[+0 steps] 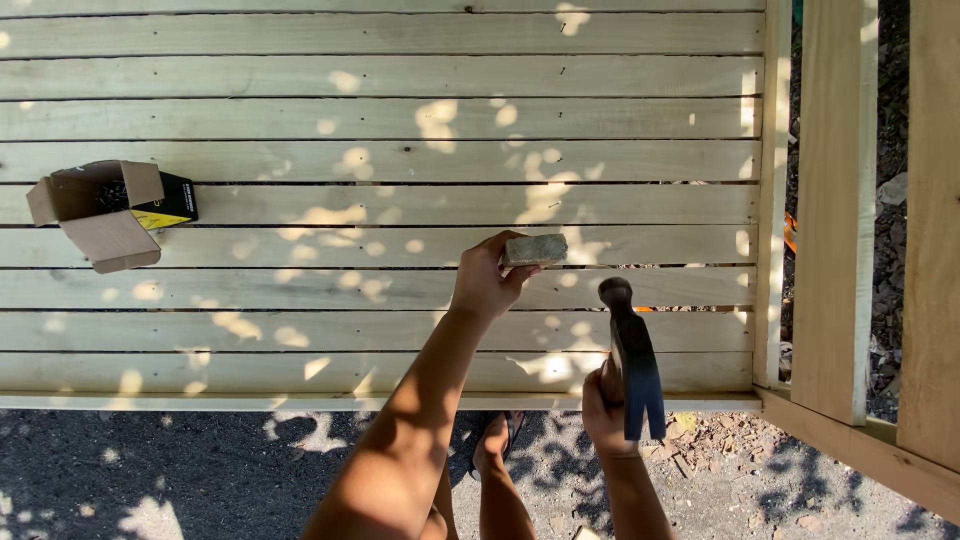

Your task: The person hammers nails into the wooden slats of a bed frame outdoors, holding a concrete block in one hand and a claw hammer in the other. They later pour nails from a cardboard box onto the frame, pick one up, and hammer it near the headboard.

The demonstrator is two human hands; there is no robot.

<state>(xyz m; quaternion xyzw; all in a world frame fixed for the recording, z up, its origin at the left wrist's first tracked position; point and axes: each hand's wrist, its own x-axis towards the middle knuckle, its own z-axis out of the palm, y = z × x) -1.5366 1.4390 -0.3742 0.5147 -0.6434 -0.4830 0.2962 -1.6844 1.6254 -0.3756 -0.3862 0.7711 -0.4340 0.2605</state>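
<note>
Pale wood slats: our left hand [487,280] pinches a small wooden block [535,249].
Our right hand [604,408] grips a claw hammer [630,355]; an open cardboard box [105,212], black-and-yellow labelled, lies far left.

Wooden block [534,250] on the slatted deck [380,120], hammer [630,360] just beside it at 5 o'clock, open cardboard box [105,210] well apart at 9 o'clock.
</note>
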